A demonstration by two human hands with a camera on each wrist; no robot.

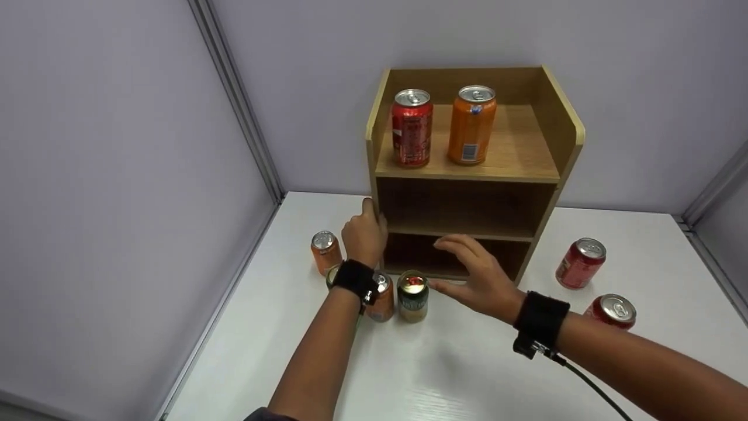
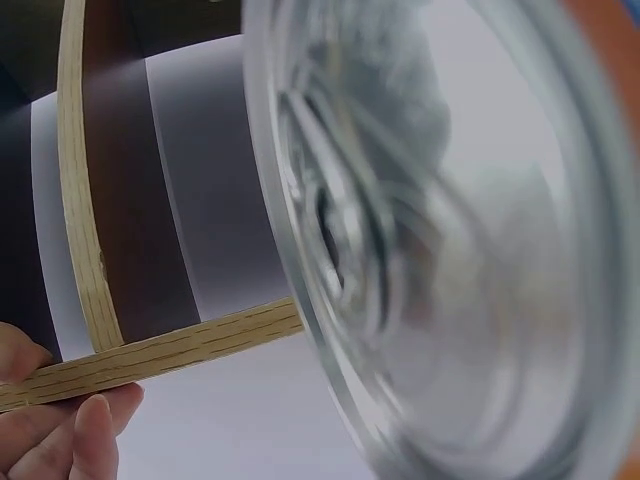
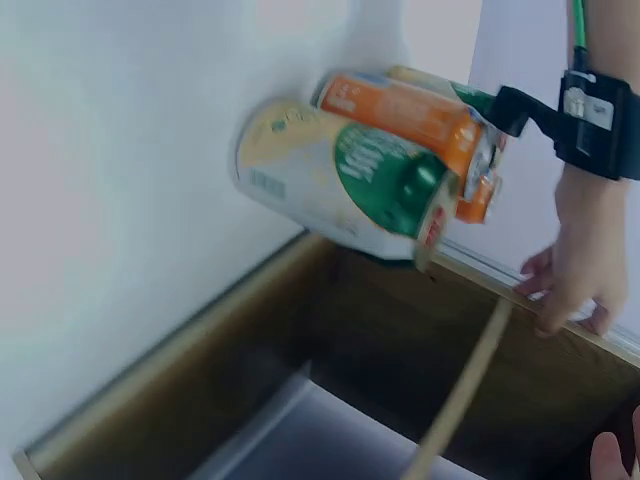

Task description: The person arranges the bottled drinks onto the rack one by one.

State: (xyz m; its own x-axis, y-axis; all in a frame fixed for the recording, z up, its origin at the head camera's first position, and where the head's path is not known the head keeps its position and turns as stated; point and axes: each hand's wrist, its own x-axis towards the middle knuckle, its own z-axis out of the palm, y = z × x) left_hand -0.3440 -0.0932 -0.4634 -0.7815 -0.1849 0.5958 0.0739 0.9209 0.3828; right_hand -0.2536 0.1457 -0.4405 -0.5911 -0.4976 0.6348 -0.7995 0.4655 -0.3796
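Note:
My left hand (image 1: 365, 238) grips the left side panel of a small wooden shelf (image 1: 467, 173); the left wrist view shows thumb and fingers (image 2: 95, 435) on opposite faces of the panel's edge. In front of the shelf, my right hand (image 1: 476, 278) hovers with fingers spread from the thumb, holding nothing. Its thumb tip is close to a green-and-cream can (image 1: 413, 298); I cannot tell whether they touch. Beside that can stands an orange can (image 1: 383, 304), partly behind my left wrist. A red can (image 1: 412, 134) and an orange can (image 1: 472, 128) stand upright on the shelf's top.
Another orange can (image 1: 327, 254) stands left of the shelf, near a can mostly hidden by my left wrist. Two red cans stand at the right, one (image 1: 578, 266) farther back and one (image 1: 610, 311) partly behind my right forearm. Walls enclose the white table (image 1: 263, 327).

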